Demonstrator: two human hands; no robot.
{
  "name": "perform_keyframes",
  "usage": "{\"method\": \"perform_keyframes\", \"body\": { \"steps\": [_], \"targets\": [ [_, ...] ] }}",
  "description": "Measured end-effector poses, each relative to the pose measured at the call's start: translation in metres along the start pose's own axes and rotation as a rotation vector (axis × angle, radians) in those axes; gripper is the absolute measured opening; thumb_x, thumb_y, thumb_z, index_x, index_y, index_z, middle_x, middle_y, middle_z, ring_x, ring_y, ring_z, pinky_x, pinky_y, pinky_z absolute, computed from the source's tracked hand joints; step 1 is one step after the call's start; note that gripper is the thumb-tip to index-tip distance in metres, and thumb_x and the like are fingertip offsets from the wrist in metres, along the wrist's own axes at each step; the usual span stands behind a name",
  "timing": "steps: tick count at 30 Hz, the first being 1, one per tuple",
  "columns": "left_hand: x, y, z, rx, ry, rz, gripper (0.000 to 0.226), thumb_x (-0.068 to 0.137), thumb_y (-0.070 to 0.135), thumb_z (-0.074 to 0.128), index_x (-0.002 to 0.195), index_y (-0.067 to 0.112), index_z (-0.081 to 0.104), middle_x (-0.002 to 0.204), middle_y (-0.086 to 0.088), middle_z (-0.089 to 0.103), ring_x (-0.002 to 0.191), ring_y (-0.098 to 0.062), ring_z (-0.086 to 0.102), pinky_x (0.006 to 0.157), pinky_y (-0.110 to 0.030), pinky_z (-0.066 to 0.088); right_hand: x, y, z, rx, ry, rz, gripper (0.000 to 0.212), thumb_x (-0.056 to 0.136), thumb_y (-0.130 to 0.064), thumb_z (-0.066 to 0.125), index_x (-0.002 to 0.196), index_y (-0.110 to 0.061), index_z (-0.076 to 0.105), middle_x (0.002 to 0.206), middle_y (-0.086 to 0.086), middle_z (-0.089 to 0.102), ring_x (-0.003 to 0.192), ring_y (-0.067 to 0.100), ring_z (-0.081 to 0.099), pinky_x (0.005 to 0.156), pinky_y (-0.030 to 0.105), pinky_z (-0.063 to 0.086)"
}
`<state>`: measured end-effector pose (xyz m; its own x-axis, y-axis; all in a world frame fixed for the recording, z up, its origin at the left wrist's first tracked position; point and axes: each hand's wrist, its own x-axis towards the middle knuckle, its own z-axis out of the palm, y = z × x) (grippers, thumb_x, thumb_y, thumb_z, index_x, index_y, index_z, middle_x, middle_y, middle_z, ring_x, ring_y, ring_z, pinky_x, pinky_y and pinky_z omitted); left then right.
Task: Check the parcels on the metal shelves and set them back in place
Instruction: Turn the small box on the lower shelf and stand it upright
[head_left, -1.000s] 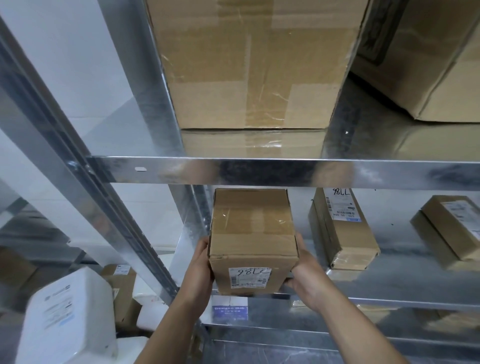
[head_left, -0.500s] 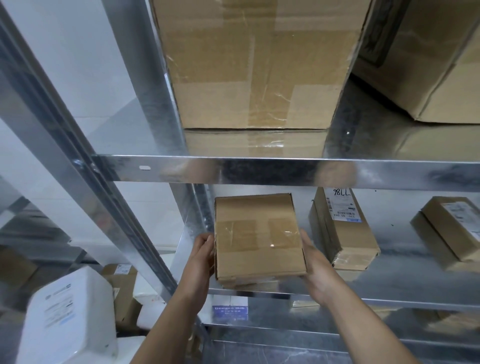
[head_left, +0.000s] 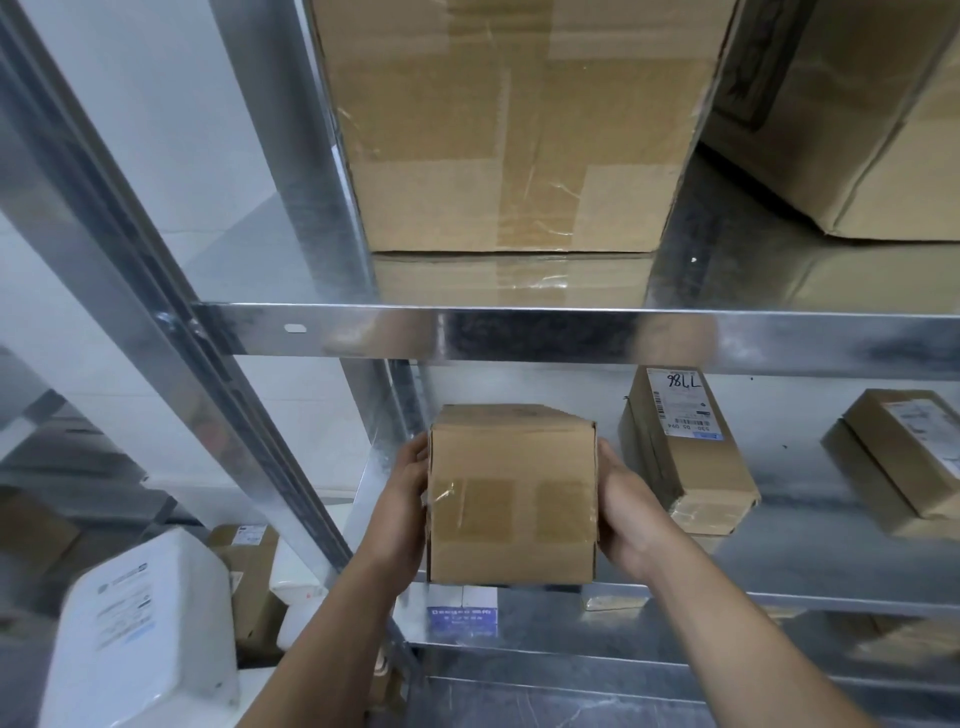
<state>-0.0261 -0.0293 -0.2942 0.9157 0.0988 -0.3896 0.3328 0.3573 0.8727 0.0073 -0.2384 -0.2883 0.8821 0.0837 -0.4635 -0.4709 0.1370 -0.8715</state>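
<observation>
We've tipped the parcel between left hand and right hand: label gone, taped face toward us. Both clasp its sides; check ongoing.

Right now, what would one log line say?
step: checking | left hand: holds small box | right hand: holds it | place: shelf front

Parcel storeroom: galvanised steel racking running 9 to 3, big taped cartons at 12, small boxes with courier labels and a handwritten code at 3, white mailer bags at 7, blue tag on the shelf edge at 6
</observation>
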Motion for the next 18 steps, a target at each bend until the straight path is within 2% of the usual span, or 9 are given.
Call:
{"method": "perform_keyframes", "body": {
  "steps": [1,3,5,7,10,12,15,18],
  "targets": [
    [-0.0005,0.0002,0.0012,0.005,-0.002,0.010,0.082,0.065,0.063,0.068,0.138,0.026,0.057,0.130,-0.010,0.068,0.120,-0.032,0.065,0.102,-0.054,0.052,-0.0007,-0.0011,0.0004,-0.007,0.020,0.020,0.025,0.107,-0.039,0.048,0.116,-0.025,0.066,0.107,0.014,0.076,0.109,0.040,0.068,0.105,0.055,0.048],
    [0.0009,0.0000,0.0030,0.041,0.025,0.058,0.045,0.090,0.048,0.061,0.130,0.026,0.058,0.121,-0.009,0.070,0.110,-0.028,0.067,0.092,-0.048,0.055,-0.0024,-0.0040,0.0009,0.004,0.041,0.060,0.030,0.107,-0.041,0.048,0.096,-0.036,0.076,0.106,0.010,0.078,0.116,0.037,0.067,0.109,0.055,0.047],
    [0.0047,-0.0020,0.0015,0.093,0.046,0.086,0.025,0.102,0.034,0.054,0.125,0.026,0.057,0.116,-0.006,0.070,0.100,-0.023,0.070,0.081,-0.040,0.055,-0.0047,-0.0058,0.0020,0.029,0.033,0.084,0.038,0.107,-0.045,0.047,0.092,-0.031,0.080,0.104,0.009,0.079,0.116,0.035,0.067,0.111,0.053,0.045],
    [0.0048,-0.0033,0.0027,0.123,0.035,0.099,0.021,0.104,0.032,0.051,0.122,0.024,0.058,0.116,-0.005,0.070,0.096,-0.019,0.071,0.077,-0.035,0.053,-0.0066,-0.0059,0.0028,0.033,0.020,0.082,0.042,0.106,-0.048,0.048,0.101,-0.021,0.079,0.104,0.007,0.079,0.118,0.035,0.066,0.113,0.052,0.043],
    [0.0032,-0.0057,0.0052,0.080,0.034,0.091,0.021,0.104,0.036,0.048,0.115,0.025,0.063,0.111,-0.004,0.072,0.092,-0.017,0.071,0.076,-0.033,0.052,-0.0056,-0.0056,0.0037,0.028,0.016,0.055,0.034,0.107,-0.045,0.048,0.102,-0.026,0.076,0.097,0.004,0.080,0.111,0.032,0.069,0.109,0.048,0.048],
    [0.0030,-0.0053,0.0064,0.034,0.042,0.072,0.026,0.103,0.036,0.051,0.121,0.023,0.063,0.111,-0.005,0.074,0.094,-0.019,0.072,0.075,-0.032,0.053,-0.0025,-0.0043,0.0038,0.038,0.003,0.035,0.030,0.109,-0.041,0.045,0.108,-0.031,0.073,0.096,0.002,0.080,0.106,0.025,0.071,0.101,0.043,0.053],
    [0.0040,-0.0029,0.0076,0.030,0.031,0.069,0.034,0.103,0.030,0.054,0.135,0.021,0.058,0.103,-0.001,0.077,0.089,-0.016,0.075,0.068,-0.028,0.057,-0.0007,-0.0031,0.0030,0.036,-0.007,0.006,0.030,0.111,-0.040,0.039,0.120,-0.033,0.067,0.104,0.002,0.080,0.102,0.020,0.073,0.080,0.034,0.056],
    [0.0032,-0.0012,0.0099,0.032,0.029,0.066,0.034,0.103,0.028,0.055,0.137,0.021,0.056,0.100,0.000,0.077,0.082,-0.012,0.076,0.061,-0.024,0.057,0.0018,-0.0021,0.0026,0.023,0.002,-0.009,0.030,0.111,-0.041,0.039,0.123,-0.036,0.065,0.105,0.001,0.079,0.104,0.020,0.073,0.077,0.033,0.055]
  ]
}}
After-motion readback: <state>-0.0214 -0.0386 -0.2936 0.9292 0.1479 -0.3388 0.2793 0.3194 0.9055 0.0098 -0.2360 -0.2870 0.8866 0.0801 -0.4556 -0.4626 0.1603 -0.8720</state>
